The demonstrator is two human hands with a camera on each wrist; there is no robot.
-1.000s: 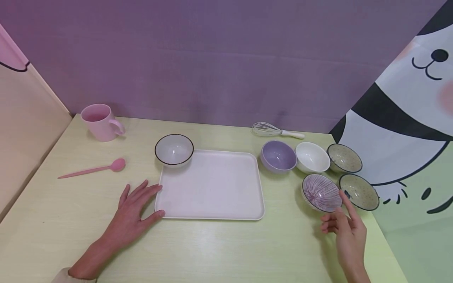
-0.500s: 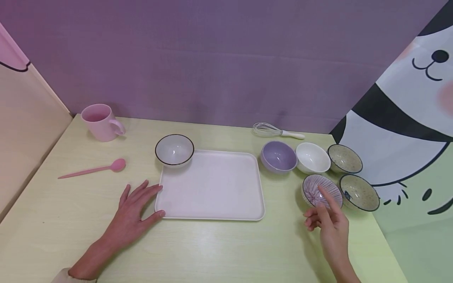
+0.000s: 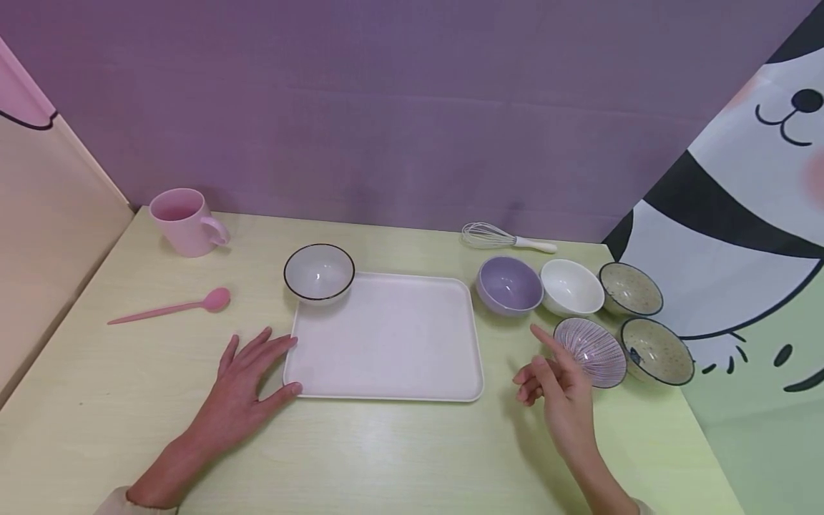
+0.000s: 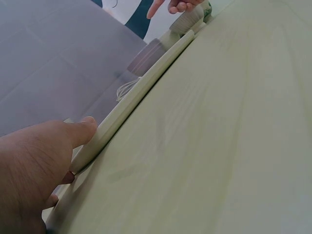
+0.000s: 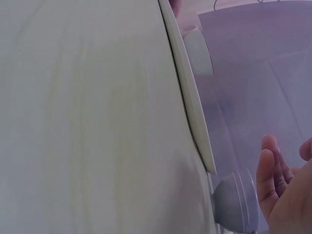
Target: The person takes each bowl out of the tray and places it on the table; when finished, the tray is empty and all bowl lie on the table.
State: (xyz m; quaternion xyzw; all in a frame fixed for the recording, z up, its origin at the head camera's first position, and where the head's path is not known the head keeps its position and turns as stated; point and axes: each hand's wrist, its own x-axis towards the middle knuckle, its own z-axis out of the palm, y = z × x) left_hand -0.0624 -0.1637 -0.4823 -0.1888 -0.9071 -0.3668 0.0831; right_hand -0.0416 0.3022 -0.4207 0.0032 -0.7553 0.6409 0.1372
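My left hand [image 3: 241,393] rests at the left side of a white rectangular tray [image 3: 386,340], fingers spread, thumb and fingertips on its rim. In the left wrist view the thumb [image 4: 80,132] lies along the tray's edge. A white bowl with a dark rim [image 3: 319,273] stands at the tray's back left corner. My right hand [image 3: 560,400] hovers above the table with the index finger extended and the other fingers loosely bent, holding nothing. It overlaps the left side of a striped bowl [image 3: 601,354] in the head view. The purple bowl [image 3: 509,286] stands just beyond its fingertip.
A plain white bowl [image 3: 572,287] and two speckled bowls [image 3: 631,289] crowd the table's right edge. Behind them lies a whisk [image 3: 508,237]. At the left are a pink mug [image 3: 187,225] and a pink spoon [image 3: 174,307]. A purple backdrop [image 3: 386,114] rises behind the table.
My right hand has swept left, from the gap between the striped and speckled bowls, across the striped bowl, to its left side. The left hand and the dishes stay put.
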